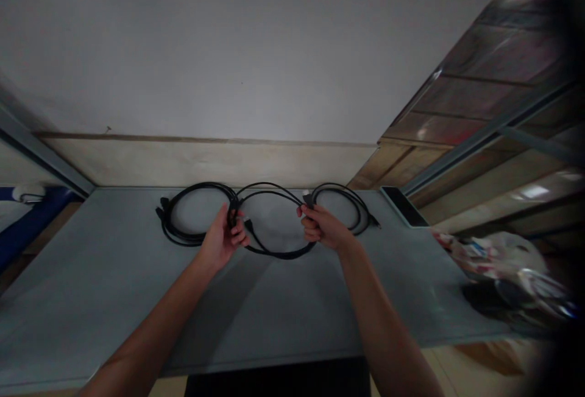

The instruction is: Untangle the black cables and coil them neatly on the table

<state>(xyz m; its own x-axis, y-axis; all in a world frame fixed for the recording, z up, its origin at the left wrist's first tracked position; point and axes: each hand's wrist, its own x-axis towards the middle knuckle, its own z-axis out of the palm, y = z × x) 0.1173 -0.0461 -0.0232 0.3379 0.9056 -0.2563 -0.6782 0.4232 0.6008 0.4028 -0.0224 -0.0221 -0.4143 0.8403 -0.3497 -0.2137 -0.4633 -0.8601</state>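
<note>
Three coiled black cables lie in a row along the back of the grey table. My left hand [222, 240] is closed around the left side of the middle cable [286, 256]. On that cable's opposite side, the fingers of my right hand [321, 226] are curled tight. A dark plug [308, 198] with a light tip sticks up above my right fingers. Another cable end [249, 225] shows just right of my left fingers. The left coil [172, 236] is beside my left hand, its two plugs pointing left. Partly behind my right hand is the right coil [367, 209].
The grey table [274, 318] meets a pale wall [237, 68] at the back. A dark, phone-like flat device [406, 207] lies at the right rear edge. Plastic bags [507, 254] and blurred items crowd the right side. Metal posts [493, 126] flank the table.
</note>
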